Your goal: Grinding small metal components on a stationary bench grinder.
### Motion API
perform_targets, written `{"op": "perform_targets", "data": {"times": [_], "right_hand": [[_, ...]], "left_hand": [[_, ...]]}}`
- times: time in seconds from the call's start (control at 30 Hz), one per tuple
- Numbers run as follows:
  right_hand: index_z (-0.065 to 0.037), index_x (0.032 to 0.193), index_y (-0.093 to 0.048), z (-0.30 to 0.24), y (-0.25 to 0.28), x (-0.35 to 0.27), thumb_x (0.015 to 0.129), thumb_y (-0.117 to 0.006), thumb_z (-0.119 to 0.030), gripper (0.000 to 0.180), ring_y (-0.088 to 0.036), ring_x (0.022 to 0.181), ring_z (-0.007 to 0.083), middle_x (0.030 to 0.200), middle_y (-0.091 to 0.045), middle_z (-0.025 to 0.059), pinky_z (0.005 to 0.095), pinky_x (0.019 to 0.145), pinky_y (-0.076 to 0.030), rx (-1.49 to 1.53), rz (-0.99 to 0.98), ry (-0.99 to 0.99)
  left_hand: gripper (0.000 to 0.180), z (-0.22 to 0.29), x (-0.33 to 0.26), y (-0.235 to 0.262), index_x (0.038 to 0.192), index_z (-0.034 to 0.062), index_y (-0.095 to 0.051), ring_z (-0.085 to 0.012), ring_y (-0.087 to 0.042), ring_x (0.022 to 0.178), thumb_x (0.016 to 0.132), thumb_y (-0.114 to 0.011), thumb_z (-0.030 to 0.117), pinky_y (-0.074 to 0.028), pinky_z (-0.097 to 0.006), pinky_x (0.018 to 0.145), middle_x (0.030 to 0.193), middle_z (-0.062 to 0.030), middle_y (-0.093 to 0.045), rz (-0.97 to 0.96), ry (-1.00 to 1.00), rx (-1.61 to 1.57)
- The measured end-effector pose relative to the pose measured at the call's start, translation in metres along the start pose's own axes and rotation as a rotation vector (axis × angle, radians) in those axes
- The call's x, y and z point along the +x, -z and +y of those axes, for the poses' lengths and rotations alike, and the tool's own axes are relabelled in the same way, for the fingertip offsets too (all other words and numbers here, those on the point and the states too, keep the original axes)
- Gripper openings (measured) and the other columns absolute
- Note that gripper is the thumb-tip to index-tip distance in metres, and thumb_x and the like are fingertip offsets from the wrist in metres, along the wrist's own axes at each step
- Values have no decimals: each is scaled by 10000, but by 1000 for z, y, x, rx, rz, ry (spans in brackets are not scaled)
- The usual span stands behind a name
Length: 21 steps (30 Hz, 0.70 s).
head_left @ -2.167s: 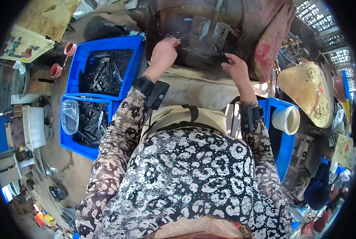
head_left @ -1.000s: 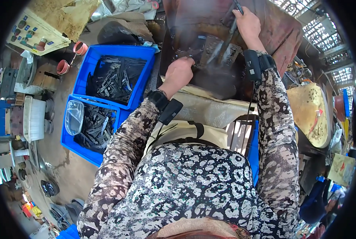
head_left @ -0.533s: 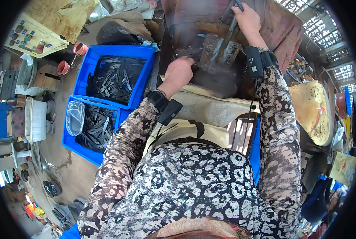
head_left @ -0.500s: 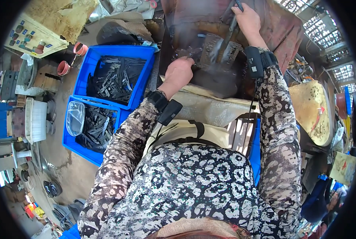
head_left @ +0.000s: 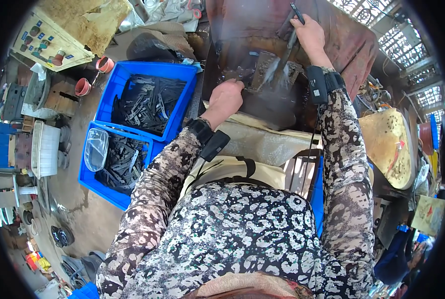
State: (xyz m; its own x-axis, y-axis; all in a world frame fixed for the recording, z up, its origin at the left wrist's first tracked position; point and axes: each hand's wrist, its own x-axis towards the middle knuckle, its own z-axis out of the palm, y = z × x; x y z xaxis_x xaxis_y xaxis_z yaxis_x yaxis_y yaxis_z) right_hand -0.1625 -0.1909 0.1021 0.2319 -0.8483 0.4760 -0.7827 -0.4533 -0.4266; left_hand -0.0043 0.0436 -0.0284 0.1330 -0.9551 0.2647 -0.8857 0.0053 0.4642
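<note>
My right hand (head_left: pixel 310 34) is closed around a slim dark rod (head_left: pixel 296 13), whose upper end sticks out above the fingers. Just below it, a grey pipe (head_left: pixel 288 47) slants down, and water sprays over a brownish metal block (head_left: pixel 263 70). My left hand (head_left: pixel 226 97) is closed at the near left side of this wet, dark basin (head_left: pixel 277 107). Its fingertips point toward the block; what they pinch, if anything, is hidden. Mist blurs the area around the block.
Two blue bins stand to my left: the far bin (head_left: pixel 178 112) and near bin (head_left: pixel 95 182) hold dark metal strips. A clear plastic container (head_left: pixel 97 149) lies in the near one. A control box (head_left: pixel 50 42) with knobs is at far left; a reddish cloth (head_left: pixel 349 47) hangs behind my right hand.
The whole view has shifted slightly. My left hand stays closed beside the basin, and my right hand keeps its grip on the rod, more of which shows above the fingers. Water still sprays.
</note>
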Motion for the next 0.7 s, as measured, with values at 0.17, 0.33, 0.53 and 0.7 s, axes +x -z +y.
{"op": "perform_targets", "data": {"times": [0.17, 0.33, 0.53, 0.7], "right_hand": [[-158, 1085, -659, -2, 1, -1, 866, -609, -418, 343, -625, 974, 358, 970, -681, 158, 440, 819, -479, 15, 3, -12], [-149, 1072, -662, -6, 3, -5, 868, -608, -410, 335, -624, 971, 360, 969, -680, 160, 444, 814, -480, 17, 2, -53], [-84, 1052, -663, -19, 35, -48, 865, -634, -387, 357, -654, 893, 333, 921, -671, 183, 398, 767, -483, 136, 45, 1], [-33, 992, -641, -27, 76, -153, 869, -675, -208, 217, -521, 698, 76, 740, -567, -21, 245, 671, -441, 569, -78, -69]], "left_hand": [[196, 1, 0, -1, 903, 67, -679, -332, -639, 932, 753, -558, 33, -522, -416, 805, 942, -157, -649, -14, 4, 3], [235, -1, -2, -2, 945, 74, -692, -343, -629, 896, 776, -539, 20, -505, -426, 779, 920, -151, -652, 38, -21, -14], [294, -1, 5, 5, 1001, 85, -698, -338, -628, 895, 762, -554, -9, -500, -431, 772, 915, -142, -651, 222, -50, -178], [299, -2, 28, 15, 1013, 61, -687, -337, -621, 894, 764, -538, -13, -513, -407, 761, 912, -133, -636, 231, -137, -191]]}}
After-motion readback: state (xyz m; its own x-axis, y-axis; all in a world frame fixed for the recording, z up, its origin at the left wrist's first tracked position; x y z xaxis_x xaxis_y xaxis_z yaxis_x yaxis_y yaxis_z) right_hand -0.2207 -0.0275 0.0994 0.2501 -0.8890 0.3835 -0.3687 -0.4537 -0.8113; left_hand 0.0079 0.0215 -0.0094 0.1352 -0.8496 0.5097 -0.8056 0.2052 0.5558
